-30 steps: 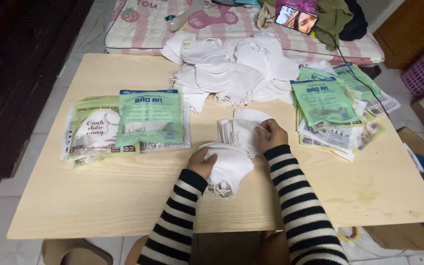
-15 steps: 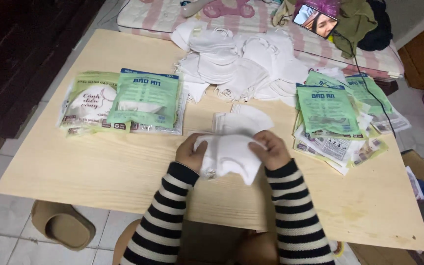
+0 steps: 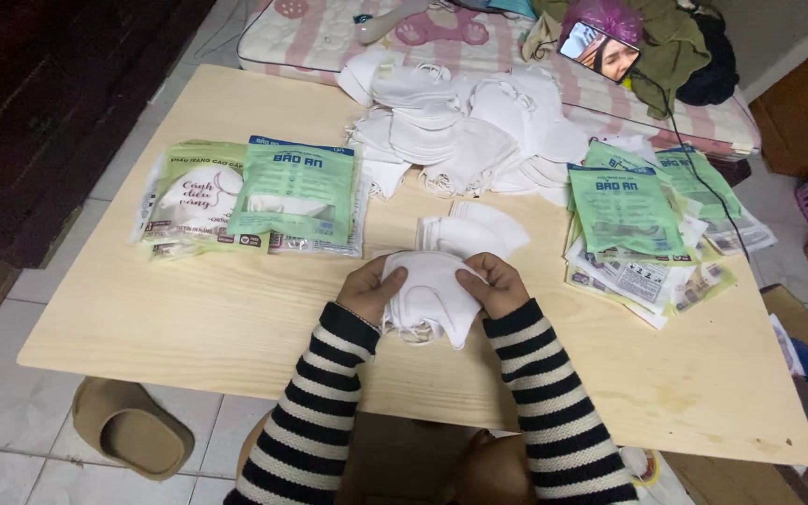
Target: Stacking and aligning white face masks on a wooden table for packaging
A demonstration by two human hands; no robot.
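Observation:
My left hand (image 3: 369,289) and my right hand (image 3: 495,283) both grip a small bundle of white face masks (image 3: 430,296) just above the wooden table (image 3: 217,323), near its front edge. Ear loops dangle under the bundle. Right behind it lies a short stack of folded white masks (image 3: 471,230). Both my sleeves are striped black and white.
A big heap of loose white masks (image 3: 460,126) fills the table's far middle. Green packaged mask bags (image 3: 296,192) lie at the left, and a fanned pile of green packets (image 3: 624,210) at the right. A phone (image 3: 602,51) rests on the mattress behind. A slipper (image 3: 128,428) lies on the floor.
The bundle of masks has been lifted off the table and brought nearer to me, now held between both hands. The camera has tilted so the table sits lower left in view.

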